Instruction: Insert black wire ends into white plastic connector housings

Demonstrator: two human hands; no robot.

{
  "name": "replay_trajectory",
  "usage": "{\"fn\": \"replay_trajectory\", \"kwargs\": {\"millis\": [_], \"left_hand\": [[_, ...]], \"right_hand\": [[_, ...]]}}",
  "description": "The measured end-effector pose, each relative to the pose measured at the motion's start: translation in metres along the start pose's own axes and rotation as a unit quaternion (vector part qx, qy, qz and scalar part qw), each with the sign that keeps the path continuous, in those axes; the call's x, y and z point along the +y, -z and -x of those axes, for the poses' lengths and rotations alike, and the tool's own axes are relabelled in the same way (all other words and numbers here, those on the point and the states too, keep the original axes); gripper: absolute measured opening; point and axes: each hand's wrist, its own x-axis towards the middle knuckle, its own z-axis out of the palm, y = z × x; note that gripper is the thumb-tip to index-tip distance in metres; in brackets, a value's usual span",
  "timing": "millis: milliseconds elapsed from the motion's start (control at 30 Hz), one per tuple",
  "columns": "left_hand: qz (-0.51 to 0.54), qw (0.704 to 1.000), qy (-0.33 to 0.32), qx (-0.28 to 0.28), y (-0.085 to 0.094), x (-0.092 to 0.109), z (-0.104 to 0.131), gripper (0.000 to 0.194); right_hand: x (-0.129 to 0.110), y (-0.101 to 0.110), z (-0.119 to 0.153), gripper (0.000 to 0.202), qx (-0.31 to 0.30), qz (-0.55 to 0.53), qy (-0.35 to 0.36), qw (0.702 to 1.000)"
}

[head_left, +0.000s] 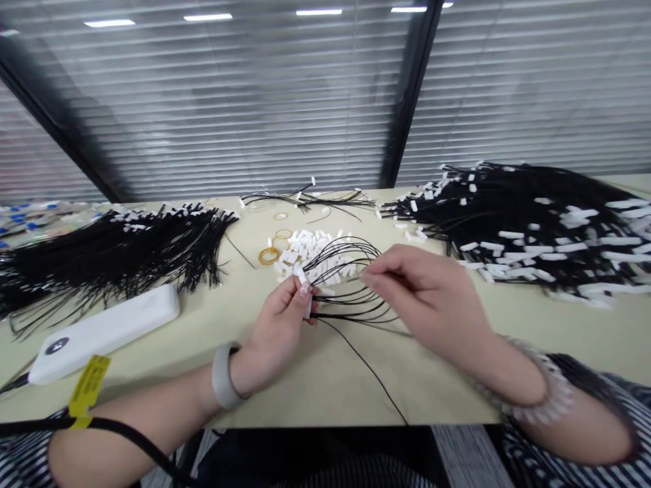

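Observation:
My left hand [285, 313] is closed around a white connector [302, 276] over the middle of the table. Several thin black wires [356, 297] run from it in loops to the right. At the right end of these loops, the thumb and fingers of my right hand [422, 291] are pinched together; what lies between the fingertips is too small to tell. One loose black wire [367, 366] hangs down toward the table's front edge. Just behind my hands lies a pile of small white connectors [305, 245].
Big heaps of black wires with white ends lie at the left [127, 247] and right [513, 210]. A white power bank [106, 332] rests at the front left. Yellow rubber bands [268, 255] and a few wires [330, 200] are farther back. A black cable [127, 434] crosses my left forearm.

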Motion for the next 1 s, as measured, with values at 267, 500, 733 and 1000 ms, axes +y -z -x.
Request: {"fn": "replay_trajectory", "kwargs": {"millis": [267, 500, 733, 1000], "left_hand": [[-0.068, 0.996, -0.023, -0.056, -0.002, 0.006, 0.005, 0.017], [-0.100, 0.992, -0.028, -0.067, -0.003, 0.007, 0.005, 0.017], [-0.115, 0.990, -0.037, -0.073, -0.004, 0.005, 0.006, 0.018], [-0.145, 0.986, -0.041, -0.072, -0.002, 0.004, 0.006, 0.021]], "right_hand": [[0.006, -0.021, 0.002, 0.015, -0.098, 0.130, 0.021, 0.986], [0.003, -0.023, 0.002, 0.019, -0.145, 0.177, -0.010, 0.973], [0.004, -0.021, 0.003, 0.019, -0.143, 0.180, -0.016, 0.973], [0.005, -0.021, 0.003, 0.019, -0.161, 0.182, -0.017, 0.970]]}}
